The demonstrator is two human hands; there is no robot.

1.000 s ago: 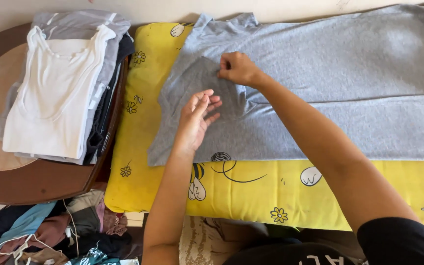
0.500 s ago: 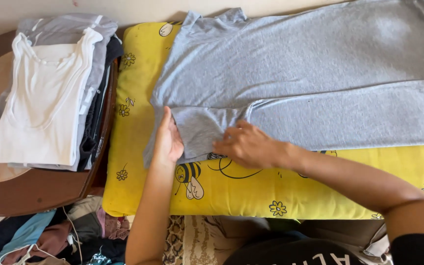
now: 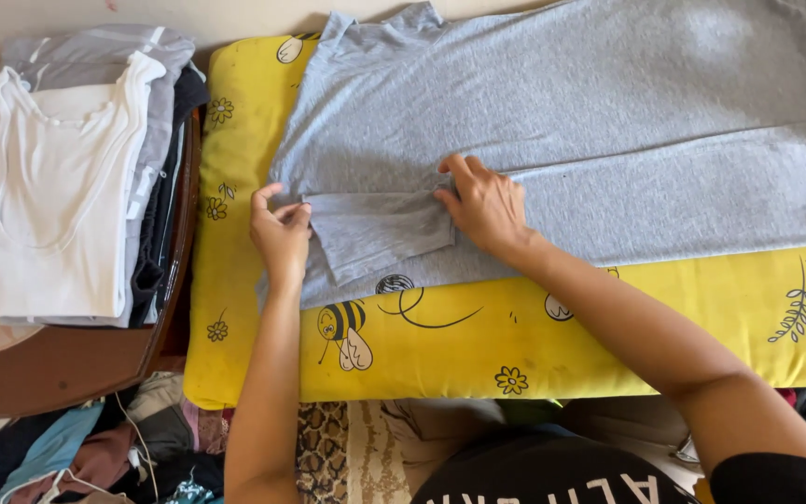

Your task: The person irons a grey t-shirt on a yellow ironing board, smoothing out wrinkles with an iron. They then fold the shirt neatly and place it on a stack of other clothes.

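Observation:
A grey t-shirt (image 3: 590,121) lies spread across a yellow cushion (image 3: 608,336) printed with bees and flowers. Its near sleeve (image 3: 380,233) is folded in over the body. My left hand (image 3: 280,229) pinches the sleeve's left end between thumb and fingers. At the sleeve's right end, my right hand (image 3: 482,201) grips the fabric where the fold meets the body.
A stack of folded clothes topped by a white tank top (image 3: 53,196) rests on a round brown wooden table (image 3: 67,369) at the left. Loose clothes (image 3: 76,457) are heaped on the floor below. A patterned rug (image 3: 338,457) lies in front of the cushion.
The view has shifted slightly. Both hands moved up a little, and the sleeve now lies folded flat over the shirt's body. My left hand went from flat on the fabric to pinching it.

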